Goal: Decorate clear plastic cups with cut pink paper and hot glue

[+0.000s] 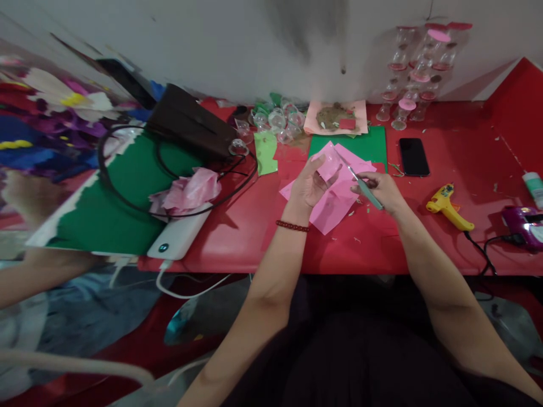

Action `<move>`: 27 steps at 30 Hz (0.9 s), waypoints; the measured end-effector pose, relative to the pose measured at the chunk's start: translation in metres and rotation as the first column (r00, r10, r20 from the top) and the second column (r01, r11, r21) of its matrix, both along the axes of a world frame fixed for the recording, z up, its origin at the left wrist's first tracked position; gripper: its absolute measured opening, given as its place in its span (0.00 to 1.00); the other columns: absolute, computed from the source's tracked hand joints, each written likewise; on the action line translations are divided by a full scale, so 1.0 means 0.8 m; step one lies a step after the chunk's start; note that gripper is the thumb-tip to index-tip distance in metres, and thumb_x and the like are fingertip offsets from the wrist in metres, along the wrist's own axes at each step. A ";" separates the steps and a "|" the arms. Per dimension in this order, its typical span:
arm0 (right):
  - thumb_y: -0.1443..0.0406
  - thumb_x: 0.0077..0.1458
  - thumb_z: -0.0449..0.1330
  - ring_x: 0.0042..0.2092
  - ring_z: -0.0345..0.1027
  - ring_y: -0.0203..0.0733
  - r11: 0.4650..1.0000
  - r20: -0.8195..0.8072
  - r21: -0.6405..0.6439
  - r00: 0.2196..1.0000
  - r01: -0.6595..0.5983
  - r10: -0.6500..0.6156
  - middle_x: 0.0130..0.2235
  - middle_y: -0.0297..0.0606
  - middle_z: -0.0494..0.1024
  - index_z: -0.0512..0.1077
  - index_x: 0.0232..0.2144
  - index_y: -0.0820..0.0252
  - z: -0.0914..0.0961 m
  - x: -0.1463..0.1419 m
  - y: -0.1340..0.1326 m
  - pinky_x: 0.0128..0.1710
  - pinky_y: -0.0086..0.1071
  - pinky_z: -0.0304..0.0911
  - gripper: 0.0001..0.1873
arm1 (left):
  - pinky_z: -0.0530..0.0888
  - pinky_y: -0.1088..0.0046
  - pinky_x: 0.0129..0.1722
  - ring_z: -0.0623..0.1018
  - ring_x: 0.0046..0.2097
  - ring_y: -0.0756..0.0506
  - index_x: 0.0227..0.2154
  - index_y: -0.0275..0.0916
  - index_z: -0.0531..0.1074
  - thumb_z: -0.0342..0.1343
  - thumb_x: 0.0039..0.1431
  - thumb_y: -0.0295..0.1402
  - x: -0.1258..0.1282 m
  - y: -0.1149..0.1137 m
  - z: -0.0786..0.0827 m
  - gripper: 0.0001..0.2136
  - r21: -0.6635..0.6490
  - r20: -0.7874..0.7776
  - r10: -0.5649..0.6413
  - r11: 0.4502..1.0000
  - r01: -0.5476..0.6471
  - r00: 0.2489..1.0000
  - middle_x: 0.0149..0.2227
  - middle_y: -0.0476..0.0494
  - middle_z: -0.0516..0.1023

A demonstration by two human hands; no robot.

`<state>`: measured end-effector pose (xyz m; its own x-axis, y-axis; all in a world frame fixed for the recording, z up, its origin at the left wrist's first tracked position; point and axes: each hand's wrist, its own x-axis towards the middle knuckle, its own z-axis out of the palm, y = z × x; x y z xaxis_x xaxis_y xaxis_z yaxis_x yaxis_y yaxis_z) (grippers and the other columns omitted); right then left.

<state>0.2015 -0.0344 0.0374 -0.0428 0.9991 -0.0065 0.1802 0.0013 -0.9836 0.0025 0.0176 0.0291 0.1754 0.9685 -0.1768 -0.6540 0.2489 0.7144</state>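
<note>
My left hand is raised over the red table, fingers pinched on a small piece of pink paper. A dark red bead bracelet sits on that wrist. My right hand is closed round the grey-green handles of a pair of scissors, whose blades point up and left at the pink piece. Under both hands lie several larger pink paper sheets.
A green sheet, a black phone, a yellow glue gun and a purple device lie to the right. Small clear cups stand at the back. Left: crumpled pink paper, black cable, white power bank, brown bag.
</note>
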 end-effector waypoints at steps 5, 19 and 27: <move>0.48 0.34 0.81 0.28 0.60 0.32 0.997 -0.136 -0.045 0.989 -0.069 0.062 0.26 0.28 0.72 0.76 0.36 0.57 0.011 -0.004 -0.006 0.26 0.28 0.54 0.31 | 0.81 0.70 0.41 0.85 0.53 0.39 0.36 0.43 0.77 0.77 0.47 0.35 0.002 -0.003 0.001 0.16 -0.012 -0.001 -0.019 1.000 0.019 1.000 0.43 0.46 0.85; 0.46 0.34 0.83 0.20 0.49 0.24 0.974 -0.325 -0.165 0.941 -0.155 0.095 0.22 0.20 0.64 0.72 0.37 0.57 0.019 -0.003 -0.009 0.20 0.27 0.42 0.36 | 0.77 0.74 0.34 0.87 0.42 0.44 0.36 0.41 0.77 0.75 0.48 0.32 0.010 -0.013 0.011 0.14 -0.085 0.041 -0.062 0.994 0.066 0.997 0.34 0.49 0.84; 0.49 0.37 0.83 0.18 0.48 0.24 0.976 -0.313 -0.169 0.947 -0.137 0.078 0.20 0.20 0.64 0.73 0.36 0.58 0.019 -0.005 -0.010 0.19 0.27 0.40 0.32 | 0.77 0.71 0.37 0.86 0.47 0.41 0.40 0.43 0.77 0.77 0.45 0.35 0.004 -0.007 0.003 0.19 -0.047 -0.005 -0.077 0.996 0.077 0.997 0.38 0.48 0.84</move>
<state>0.1972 -0.0426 0.0529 -0.1788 0.9705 -0.1618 -0.1168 -0.1842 -0.9759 0.0061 0.0116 0.0314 0.2478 0.9427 -0.2234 -0.6270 0.3318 0.7049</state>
